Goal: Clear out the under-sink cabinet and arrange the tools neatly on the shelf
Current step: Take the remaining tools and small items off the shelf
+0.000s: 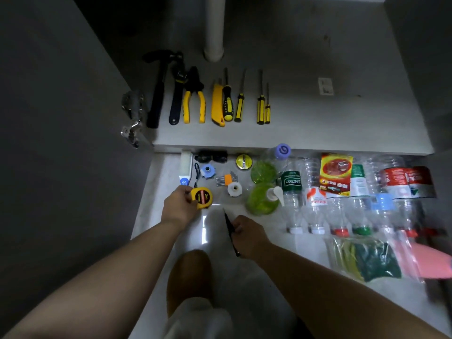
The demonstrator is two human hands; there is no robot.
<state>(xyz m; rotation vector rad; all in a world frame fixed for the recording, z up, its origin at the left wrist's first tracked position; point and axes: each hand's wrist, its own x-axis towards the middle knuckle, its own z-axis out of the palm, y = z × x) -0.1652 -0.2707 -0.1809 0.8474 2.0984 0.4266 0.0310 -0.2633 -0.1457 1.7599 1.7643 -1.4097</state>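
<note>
Now in the left hand [179, 206]: the yellow tape measure [201, 197], with thumb and fingers curled round its case, low over the floor [244, 277] just in front of the shelf's front edge. Whether it rests on the floor or is lifted, I cannot tell.
Right hand [249, 237]: fingers closed round a slim black tool [228, 223], held near its middle. What kind of tool it is, I cannot make out.
Axis of the black tool: it runs away from the person, its pointed end toward the shelf and leaning slightly left.
Shelf [318, 128]: a row lies on it, from left the hammer [157, 94], wrench [177, 94], pliers [194, 99], utility knife [217, 106] and four screwdrivers [239, 104], all with handles toward the person and tips toward the back.
Deciding relation: both held things are below and in front of the row. The black tool's axis already nearly matches the row's, so it should need little turning.
Free room: bare shelf lies to the right of the last screwdriver, and there is a gap between the second and third.
Nearer hand: the right hand is nearer the bare stretch. The left hand is under the row's left half, which is full.
Likely step: carrying these two up to the shelf.
Beside: small parts and bottles [315, 192] lie on the floor.
</note>
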